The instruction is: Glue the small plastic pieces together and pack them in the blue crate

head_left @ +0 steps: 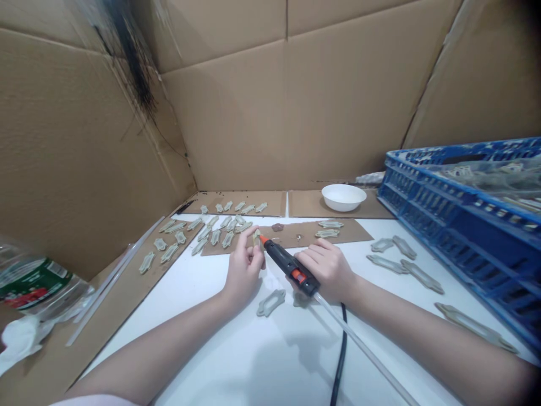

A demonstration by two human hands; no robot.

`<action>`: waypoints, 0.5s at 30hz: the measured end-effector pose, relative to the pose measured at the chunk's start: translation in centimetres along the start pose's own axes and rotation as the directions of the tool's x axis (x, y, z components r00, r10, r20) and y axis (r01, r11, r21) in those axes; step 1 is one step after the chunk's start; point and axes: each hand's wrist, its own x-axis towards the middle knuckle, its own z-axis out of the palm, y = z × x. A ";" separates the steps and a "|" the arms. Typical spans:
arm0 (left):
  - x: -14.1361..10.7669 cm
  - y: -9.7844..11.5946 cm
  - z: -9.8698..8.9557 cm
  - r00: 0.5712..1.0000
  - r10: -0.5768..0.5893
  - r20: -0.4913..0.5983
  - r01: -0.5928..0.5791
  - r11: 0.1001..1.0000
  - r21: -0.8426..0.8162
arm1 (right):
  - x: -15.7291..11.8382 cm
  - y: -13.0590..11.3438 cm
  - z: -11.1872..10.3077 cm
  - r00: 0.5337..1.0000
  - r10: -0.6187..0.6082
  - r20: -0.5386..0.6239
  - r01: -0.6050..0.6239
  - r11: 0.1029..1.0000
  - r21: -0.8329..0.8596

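Observation:
My right hand (327, 268) is wrapped round a black glue gun (291, 265) with an orange tip and a clear glue stick trailing from its back. Between the fingers of my left hand (245, 268) is a small pale frame piece (256, 238), held upright, with the gun's tip at or very near it. Below my hands, a grey frame piece (271, 303) lies on the white table (203, 349). Another piece is partly hidden under the gun and my right hand.
Many frame pieces (169, 252) lie on cardboard at the left and back. More (422, 276) lie beside a blue crate (448, 237) at right. A white bowl (344, 197) stands behind, a plastic bottle (36, 279) at left. A black cable (340, 361) runs toward me.

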 end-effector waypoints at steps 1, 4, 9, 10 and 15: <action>0.0 0.0 0.0 1.000 0.003 0.001 -0.003 1.000 0.008 | 0.0 0.0 0.0 1.000 0.001 0.002 -0.001 1.000 0.006; 0.0 0.1 -0.1 1.000 0.006 0.002 -0.006 0.999 0.032 | 0.0 0.0 0.1 1.000 0.020 0.013 -0.020 0.999 0.033; -0.2 0.5 0.0 1.000 0.024 0.017 -0.026 0.996 0.081 | 0.1 0.1 0.5 0.984 0.172 0.051 -0.177 0.978 0.113; -0.2 0.5 0.0 0.999 0.031 0.023 -0.033 0.996 0.087 | 0.2 0.0 0.5 0.975 0.210 0.069 -0.218 0.967 0.129; -0.1 0.5 -0.1 0.998 0.028 -0.052 -0.028 1.000 0.013 | 1.1 -0.2 -0.1 0.818 0.537 0.204 -0.573 0.794 0.203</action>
